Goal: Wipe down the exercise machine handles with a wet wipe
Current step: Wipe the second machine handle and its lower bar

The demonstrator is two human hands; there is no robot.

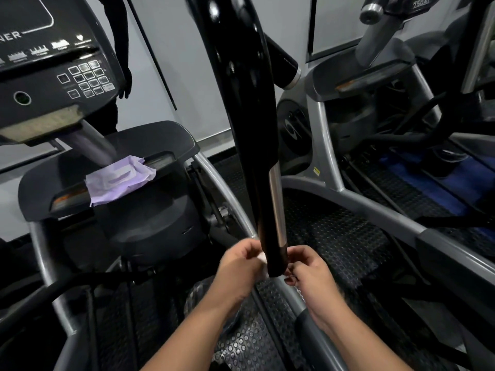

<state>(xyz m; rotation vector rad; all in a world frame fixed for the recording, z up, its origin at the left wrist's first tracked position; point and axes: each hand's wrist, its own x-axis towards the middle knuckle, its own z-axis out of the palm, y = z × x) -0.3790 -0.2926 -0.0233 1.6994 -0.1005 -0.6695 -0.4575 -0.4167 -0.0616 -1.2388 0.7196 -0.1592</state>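
At the lower end of the black handle [269, 167], the left hand [238, 266] pinches a limp white wet wipe [263, 259] against it, while the right hand [308, 271] curls its fingers there too, probably holding the soft wipe's other edge.

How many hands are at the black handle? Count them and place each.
2. The left hand holds a white wipe against the black handle; the right hand pinches at its lower end.
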